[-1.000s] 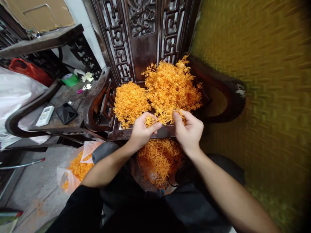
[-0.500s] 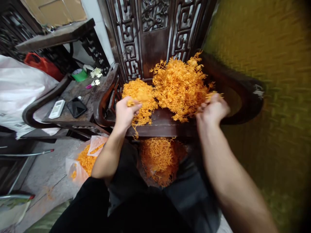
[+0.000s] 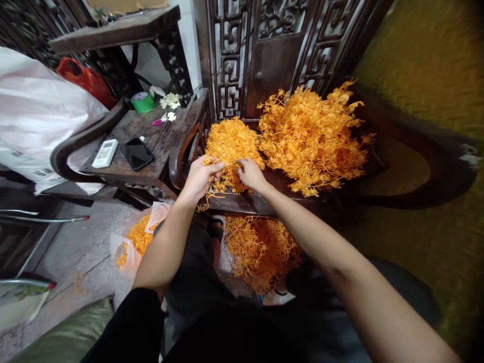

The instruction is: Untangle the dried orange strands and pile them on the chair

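Two heaps of orange stringy strands lie on the dark wooden chair seat [image 3: 260, 204]: a smaller, finer heap [image 3: 231, 143] on the left and a larger, coarser heap [image 3: 312, 136] on the right. My left hand [image 3: 199, 176] pinches a small tuft of strands at the near edge of the smaller heap. My right hand [image 3: 249, 174] rests its fingers in the same heap, just to the right of my left hand. A third mass of orange strands [image 3: 257, 247] lies below the seat's front edge, between my knees.
A plastic bag [image 3: 132, 242] with more orange strands sits on the floor at left. A side table [image 3: 151, 146] carries a white remote [image 3: 105, 153], a black phone [image 3: 137, 154], a green tape roll [image 3: 142, 102] and small white flowers. A yellow-green cushion [image 3: 427, 75] fills the right.
My right hand has left the larger heap and crossed left to the smaller one, beside my left hand. The view has shifted, so the chair sits further right.
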The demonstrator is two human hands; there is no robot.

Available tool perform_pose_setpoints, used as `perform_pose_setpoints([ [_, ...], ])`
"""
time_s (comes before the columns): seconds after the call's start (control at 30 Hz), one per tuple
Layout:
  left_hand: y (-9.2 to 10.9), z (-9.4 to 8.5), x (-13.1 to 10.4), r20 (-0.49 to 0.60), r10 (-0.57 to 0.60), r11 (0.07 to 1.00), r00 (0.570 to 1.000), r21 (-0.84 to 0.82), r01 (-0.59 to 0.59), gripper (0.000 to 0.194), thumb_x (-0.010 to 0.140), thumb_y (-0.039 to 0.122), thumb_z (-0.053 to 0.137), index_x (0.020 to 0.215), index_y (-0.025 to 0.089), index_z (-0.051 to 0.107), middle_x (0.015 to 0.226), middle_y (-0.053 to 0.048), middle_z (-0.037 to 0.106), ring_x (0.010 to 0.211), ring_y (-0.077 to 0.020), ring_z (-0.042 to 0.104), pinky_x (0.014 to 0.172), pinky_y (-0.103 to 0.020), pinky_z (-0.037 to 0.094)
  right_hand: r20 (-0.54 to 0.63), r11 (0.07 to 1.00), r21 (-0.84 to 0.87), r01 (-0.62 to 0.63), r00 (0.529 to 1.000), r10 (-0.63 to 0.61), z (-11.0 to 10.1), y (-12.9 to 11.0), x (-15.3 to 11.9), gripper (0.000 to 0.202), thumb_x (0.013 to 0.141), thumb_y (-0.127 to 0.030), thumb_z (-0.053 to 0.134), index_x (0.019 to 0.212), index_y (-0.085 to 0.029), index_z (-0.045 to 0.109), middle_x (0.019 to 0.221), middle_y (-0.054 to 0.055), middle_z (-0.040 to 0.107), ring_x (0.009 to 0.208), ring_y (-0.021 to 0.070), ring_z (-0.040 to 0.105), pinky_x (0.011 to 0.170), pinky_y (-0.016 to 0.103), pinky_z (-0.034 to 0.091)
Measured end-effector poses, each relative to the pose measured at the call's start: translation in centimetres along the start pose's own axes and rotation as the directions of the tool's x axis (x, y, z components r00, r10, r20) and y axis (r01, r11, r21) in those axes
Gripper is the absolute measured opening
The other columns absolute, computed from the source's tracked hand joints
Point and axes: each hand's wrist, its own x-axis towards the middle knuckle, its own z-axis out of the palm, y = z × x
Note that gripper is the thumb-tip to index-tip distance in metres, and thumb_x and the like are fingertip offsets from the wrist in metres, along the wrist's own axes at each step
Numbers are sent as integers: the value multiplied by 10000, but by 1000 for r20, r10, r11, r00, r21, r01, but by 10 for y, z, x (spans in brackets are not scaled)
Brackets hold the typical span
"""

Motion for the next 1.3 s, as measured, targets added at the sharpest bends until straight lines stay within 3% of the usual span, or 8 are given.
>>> perform_pose_setpoints([
  [0.2,1,-1,-5,35,-18,1000,999,18,18,323,660,184,851,762,165,545,631,28,590,521,-73,532,510,-208,360,-97,988,-111,111,988,-122,-4,-14,0,429,944,-312,607,1326,-130,674,1603,222,400,1527,399,294,1263,596,192],
  [0.33,-1,1,-7,71,-42,999,997,22,41,313,679,205,857,774,166,562,613,21,605,520,-83,542,526,-216,386,-257,927,352,126,966,-34,-36,-38,-16,626,1073,-571,229,1423,-195,586,1301,175,646,1234,272,620,1031,467,529],
  [0.47,-2,11,-10,105,-16,1000,994,-19,18,282,685,204,842,756,154,574,620,12,618,515,-79,533,511,-216,380,-31,744,666,48,999,-36,-47,-62,-40,658,876,-791,550,1160,-219,708,932,73,701,828,220,685,708,374,595],
  [0.63,0,21,-12,99,-115,993,988,-12,117,333,636,177,874,688,149,546,546,23,544,428,-57,449,438,-214,287,-179,641,766,44,973,146,-43,-66,-44,466,699,-630,832,733,-186,695,680,-1,615,621,136,559,640,302,543],
  [0.77,2,21,-10,136,-211,975,968,-47,219,321,639,129,866,693,136,549,583,-3,562,413,-41,429,420,-205,229,-95,519,854,-36,970,223,-45,-63,-40,450,627,-579,889,759,-199,689,673,-15,607,619,128,574,639,290,562],
  [0.93,2,16,-9,146,-272,961,951,-6,276,274,615,68,827,689,131,571,590,-40,609,403,-35,414,419,-206,205,57,534,826,-181,969,241,-79,-52,-41,439,755,-599,818,754,-200,634,659,0,614,587,127,607,582,281,582],
  [1.13,2,8,-16,201,-209,976,957,107,190,292,620,123,857,627,160,567,551,-10,573,418,-45,428,416,-210,223,-158,636,763,-116,920,358,-140,-14,-57,174,823,-265,733,942,-152,675,857,67,717,718,160,704,601,298,620],
  [1.3,-5,19,-21,329,-214,971,920,171,165,234,653,174,862,668,152,630,579,-4,570,444,-55,460,434,-213,271,78,553,816,-167,981,180,-127,-24,-92,347,728,-158,598,1045,-165,739,748,6,583,594,111,510,491,247,465],
])
